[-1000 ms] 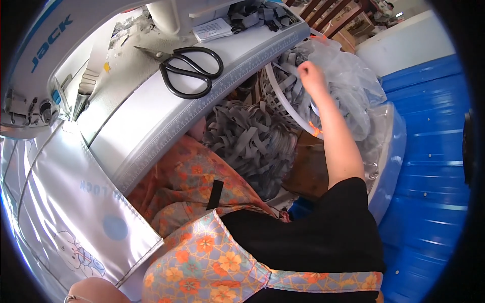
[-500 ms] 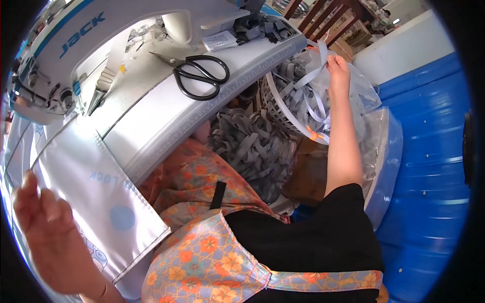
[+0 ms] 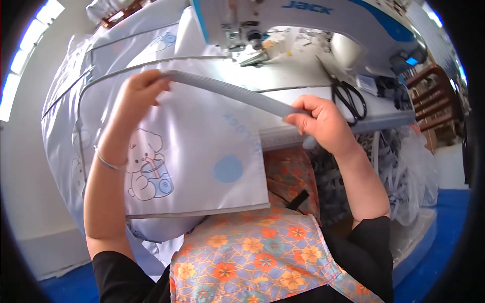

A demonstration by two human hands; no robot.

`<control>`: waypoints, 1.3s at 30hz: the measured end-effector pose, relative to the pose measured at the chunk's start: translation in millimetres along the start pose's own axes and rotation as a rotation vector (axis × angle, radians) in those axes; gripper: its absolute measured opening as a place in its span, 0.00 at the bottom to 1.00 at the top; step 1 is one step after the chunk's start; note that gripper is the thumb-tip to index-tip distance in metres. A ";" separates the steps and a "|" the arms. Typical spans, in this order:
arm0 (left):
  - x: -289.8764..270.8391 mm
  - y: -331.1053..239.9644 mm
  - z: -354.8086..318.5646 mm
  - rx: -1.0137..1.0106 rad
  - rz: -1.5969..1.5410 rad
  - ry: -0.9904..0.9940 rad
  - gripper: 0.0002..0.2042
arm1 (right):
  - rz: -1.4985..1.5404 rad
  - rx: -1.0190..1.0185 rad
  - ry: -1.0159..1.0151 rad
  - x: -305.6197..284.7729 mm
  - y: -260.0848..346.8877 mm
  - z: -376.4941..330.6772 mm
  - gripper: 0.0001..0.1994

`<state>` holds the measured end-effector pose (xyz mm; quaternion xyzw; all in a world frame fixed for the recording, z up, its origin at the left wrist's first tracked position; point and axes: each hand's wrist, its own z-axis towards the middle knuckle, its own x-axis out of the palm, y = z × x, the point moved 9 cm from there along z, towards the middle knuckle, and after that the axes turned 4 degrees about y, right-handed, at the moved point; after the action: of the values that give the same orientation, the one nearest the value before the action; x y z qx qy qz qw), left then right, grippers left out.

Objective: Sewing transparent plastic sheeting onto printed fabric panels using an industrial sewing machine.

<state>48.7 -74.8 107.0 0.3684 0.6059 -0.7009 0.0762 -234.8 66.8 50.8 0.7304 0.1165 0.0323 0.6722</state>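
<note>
The right hand [image 3: 323, 123] has come back from the basket and now pinches one end of a long grey ribbed strap [image 3: 237, 93], the left hand [image 3: 139, 91] pinching the other, stretched above the white printed cloth [image 3: 202, 151].

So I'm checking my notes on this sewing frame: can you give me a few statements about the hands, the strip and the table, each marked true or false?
1. Both hands hold the grey strip stretched between them. True: the left hand grips one end, the right hand the other.
2. The scissors are in the right hand. False: they lie on the table, beyond that hand.
3. The pale fabric panel shows a cartoon animal print. True.
4. The strip is under the needle of the sewing machine. False: it is held in the air in front of it.
5. The left wrist is bare. False: it wears a thin bracelet.
</note>
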 end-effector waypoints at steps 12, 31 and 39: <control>99.1 -74.1 10.2 0.704 0.766 -0.111 0.11 | -0.320 -0.036 -0.246 1.3 -15.7 138.0 0.09; 115.6 -32.1 32.0 0.730 0.647 -0.154 0.14 | -1.024 -0.426 -0.345 32.6 10.5 129.7 0.09; 115.9 -25.4 40.3 0.714 0.598 -0.073 0.13 | -1.067 -0.362 -0.269 34.8 13.6 127.9 0.12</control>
<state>-65.6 -65.5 56.3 0.5053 0.1909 -0.8253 0.1646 -173.2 -51.4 48.4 0.4419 0.3747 -0.3847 0.7186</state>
